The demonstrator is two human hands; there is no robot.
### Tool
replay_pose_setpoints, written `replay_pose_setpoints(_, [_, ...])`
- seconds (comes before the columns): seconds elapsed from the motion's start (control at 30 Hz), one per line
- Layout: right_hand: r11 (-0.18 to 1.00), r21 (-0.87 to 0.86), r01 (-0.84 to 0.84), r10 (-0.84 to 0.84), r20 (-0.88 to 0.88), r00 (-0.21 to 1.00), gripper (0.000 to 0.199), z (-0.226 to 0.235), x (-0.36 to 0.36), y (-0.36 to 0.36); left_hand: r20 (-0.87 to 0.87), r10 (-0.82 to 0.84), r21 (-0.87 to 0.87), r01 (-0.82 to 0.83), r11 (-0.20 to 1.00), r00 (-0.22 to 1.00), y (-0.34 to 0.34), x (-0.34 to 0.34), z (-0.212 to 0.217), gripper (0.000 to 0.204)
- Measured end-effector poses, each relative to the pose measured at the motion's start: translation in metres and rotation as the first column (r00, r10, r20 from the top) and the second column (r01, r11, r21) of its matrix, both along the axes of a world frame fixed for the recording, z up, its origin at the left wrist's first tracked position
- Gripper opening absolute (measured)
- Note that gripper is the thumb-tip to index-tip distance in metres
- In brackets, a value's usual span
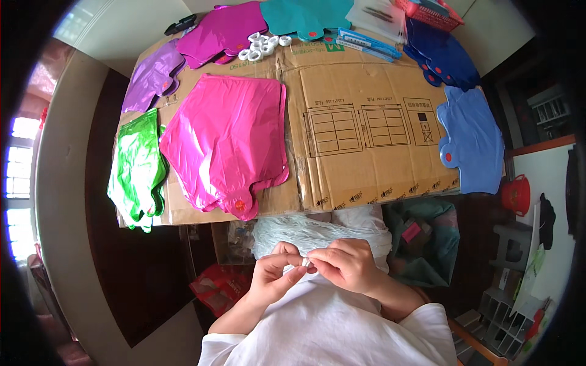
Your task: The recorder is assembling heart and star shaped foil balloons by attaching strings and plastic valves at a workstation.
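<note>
Both grips pinch one small white piece (306, 262): left hand (273, 277) and right hand (345, 263) closed fingertip to fingertip on it, just below the pale string bundle (305, 232), near the pink foil balloon (229, 137) on the cardboard-covered counter (366, 91).

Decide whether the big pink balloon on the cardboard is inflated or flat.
Flat: the pink balloon lies spread and creased on the cardboard, with no bulge.

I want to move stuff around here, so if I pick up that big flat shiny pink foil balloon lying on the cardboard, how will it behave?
The big flat pink foil balloon looks thin and uninflated, so it will probably droop floppily and weigh little. Its glossy surface suggests it may slide on the flattened brown cardboard sheet or slip between fingers.
</note>
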State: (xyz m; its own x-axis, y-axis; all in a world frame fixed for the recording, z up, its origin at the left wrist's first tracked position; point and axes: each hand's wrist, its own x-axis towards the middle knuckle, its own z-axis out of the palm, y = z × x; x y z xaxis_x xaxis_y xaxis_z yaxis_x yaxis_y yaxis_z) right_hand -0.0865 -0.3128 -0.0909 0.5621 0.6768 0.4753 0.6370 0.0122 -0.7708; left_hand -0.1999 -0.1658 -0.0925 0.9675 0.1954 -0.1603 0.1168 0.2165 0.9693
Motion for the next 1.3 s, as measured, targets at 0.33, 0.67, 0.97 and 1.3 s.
replay_pose_setpoints(0.33, [0.996,-0.089,0.026,-0.025,0.020,0.999,0.021,-0.016,-0.012,0.003,0.071,0.145,-0.315,-0.116,0.942,0.987,-0.008,-0.002,-0.018,0.017])
replay_pose_setpoints(0.67, [0.997,-0.070,0.041,-0.046,-0.068,0.997,0.018,-0.006,0.001,0.000,0.160,-0.122,0.091,0.109,0.990,0.979,0.011,0.001,-0.009,0.017])
replay_pose_setpoints(0.97, [0.996,-0.033,0.079,-0.082,-0.096,0.992,0.015,0.006,-0.002,-0.004,0.205,-0.185,0.222,0.138,0.965,0.961,0.018,-0.001,-0.009,0.018])
replay_pose_setpoints(1.3, [0.998,-0.049,0.043,-0.046,-0.065,0.997,0.014,-0.001,-0.007,-0.004,0.086,-0.116,0.553,0.049,0.832,0.990,0.012,0.008,0.004,0.022])
